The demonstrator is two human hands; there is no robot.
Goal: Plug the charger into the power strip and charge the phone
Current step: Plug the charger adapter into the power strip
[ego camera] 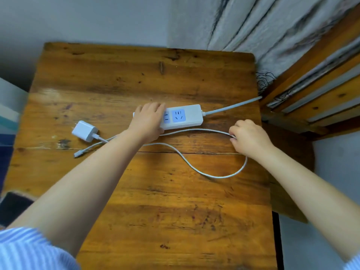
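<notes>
The table (155,191) is carrying everything; the strip (187,116) is lying across it with its long axis running left to right, its own cord leaving toward the right. The left hand (149,118) is resting flat over the strip's left end, pressing it down rather than gripping; the right hand (248,138) is pinching the cable (194,168) — fingers closing on it just in front of the strip's right end. The charger (85,130) is sitting loose, left of the strip, prongs pointing away to the left; the left hand is the nearer one by far. No phone is showing for certain; no brand or writing is legible — only socket slots.
</notes>
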